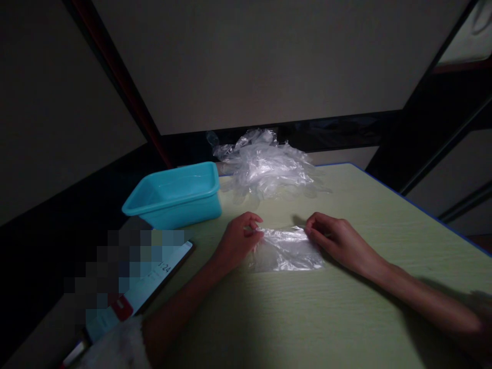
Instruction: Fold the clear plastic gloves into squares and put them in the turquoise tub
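Note:
A thin clear plastic piece (288, 251), roughly rectangular and wrinkled, lies flat on the table in front of me. My left hand (240, 236) pinches its upper left corner between thumb and fingers. At the upper right corner, the thumb and fingertips of my right hand (332, 236) are closed on the same plastic. Behind both hands sits a loose heap of clear plastic gloves (269, 164), with finger-like ends showing along its edge.
A turquoise plastic basin (188, 210) stands at the table's left back edge. Left of my forearm is a lit screen (154, 277), partly blurred out. The pale wood-look table (384, 225) has a blue edge, and dark-framed panels rise behind it.

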`<state>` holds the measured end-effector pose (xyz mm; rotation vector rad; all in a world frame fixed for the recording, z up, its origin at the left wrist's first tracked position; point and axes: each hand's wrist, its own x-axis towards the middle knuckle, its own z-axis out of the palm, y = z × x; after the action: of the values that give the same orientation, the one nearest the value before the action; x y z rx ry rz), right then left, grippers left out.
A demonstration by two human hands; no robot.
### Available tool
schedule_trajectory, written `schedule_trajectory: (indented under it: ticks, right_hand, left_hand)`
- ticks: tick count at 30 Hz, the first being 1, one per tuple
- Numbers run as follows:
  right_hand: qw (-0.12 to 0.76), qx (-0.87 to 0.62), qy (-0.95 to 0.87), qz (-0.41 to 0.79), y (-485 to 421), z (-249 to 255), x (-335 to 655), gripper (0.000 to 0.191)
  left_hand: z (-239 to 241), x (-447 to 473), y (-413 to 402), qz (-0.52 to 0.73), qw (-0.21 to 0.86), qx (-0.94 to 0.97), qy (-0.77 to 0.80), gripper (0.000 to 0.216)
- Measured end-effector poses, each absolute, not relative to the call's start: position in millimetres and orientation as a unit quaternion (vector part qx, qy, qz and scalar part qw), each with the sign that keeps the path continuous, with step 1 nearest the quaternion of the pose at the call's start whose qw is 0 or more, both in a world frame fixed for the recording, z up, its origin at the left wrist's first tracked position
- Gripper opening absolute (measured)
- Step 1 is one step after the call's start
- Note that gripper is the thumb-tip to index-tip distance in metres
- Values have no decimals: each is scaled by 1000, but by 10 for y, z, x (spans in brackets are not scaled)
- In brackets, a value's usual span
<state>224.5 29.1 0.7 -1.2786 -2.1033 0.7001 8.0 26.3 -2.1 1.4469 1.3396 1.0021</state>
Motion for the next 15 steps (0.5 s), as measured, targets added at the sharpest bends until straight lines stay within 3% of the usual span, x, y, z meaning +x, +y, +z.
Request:
schedule_trajectory:
  ticks: [15]
  right_hand:
    - [309, -494, -778, 235, 304, -42, 2217, 18]
  left_hand:
    - [-123, 158, 299, 416, 380, 582, 586, 23]
